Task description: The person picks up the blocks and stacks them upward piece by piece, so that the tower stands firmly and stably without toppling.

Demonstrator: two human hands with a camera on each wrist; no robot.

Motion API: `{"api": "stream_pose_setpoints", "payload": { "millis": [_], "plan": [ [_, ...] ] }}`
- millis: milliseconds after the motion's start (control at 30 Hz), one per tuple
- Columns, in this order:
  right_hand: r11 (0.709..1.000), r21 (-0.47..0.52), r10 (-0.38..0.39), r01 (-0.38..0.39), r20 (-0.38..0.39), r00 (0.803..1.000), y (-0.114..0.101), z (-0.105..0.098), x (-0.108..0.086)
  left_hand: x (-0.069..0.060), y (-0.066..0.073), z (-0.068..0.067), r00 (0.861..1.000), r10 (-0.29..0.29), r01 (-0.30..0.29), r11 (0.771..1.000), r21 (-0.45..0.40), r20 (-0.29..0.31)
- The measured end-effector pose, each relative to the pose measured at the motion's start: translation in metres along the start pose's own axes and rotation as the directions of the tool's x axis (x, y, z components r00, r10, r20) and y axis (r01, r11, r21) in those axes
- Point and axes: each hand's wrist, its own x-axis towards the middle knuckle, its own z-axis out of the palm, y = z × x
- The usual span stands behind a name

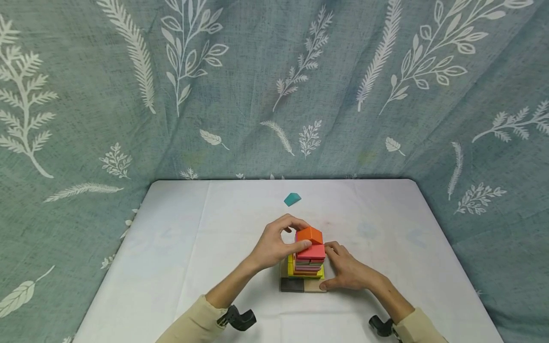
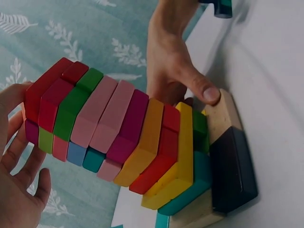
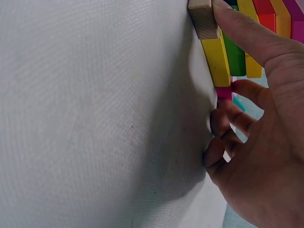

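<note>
A tall tower of coloured building blocks stands on the table, with natural wood and dark blocks at its base. On its top sits an orange block, slanted above a red block. My left hand pinches the orange block, thumb in front and index finger behind; its other fingers hang loosely bent beside the tower in the left wrist view. My right hand braces the tower's lower right side. Its thumb rests on a natural wood block, while its other fingers bend loosely beside the lower blocks.
A teal block lies alone behind the tower, towards the far edge of the white-covered table. Green leaf-patterned cloth hangs behind the table and on both sides. A dark camera mount is strapped to the left wrist.
</note>
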Motion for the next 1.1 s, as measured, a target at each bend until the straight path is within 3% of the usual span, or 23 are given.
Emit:
{"api": "stream_pose_setpoints", "payload": {
  "millis": [1100],
  "plan": [
    [1.0,0.006,0.009,-0.009,-0.001,1.0,0.0004,0.0005,-0.0003,0.0012,-0.0031,0.0001,1.0,0.01,-0.009,1.0,0.008,-0.011]
  ]
}}
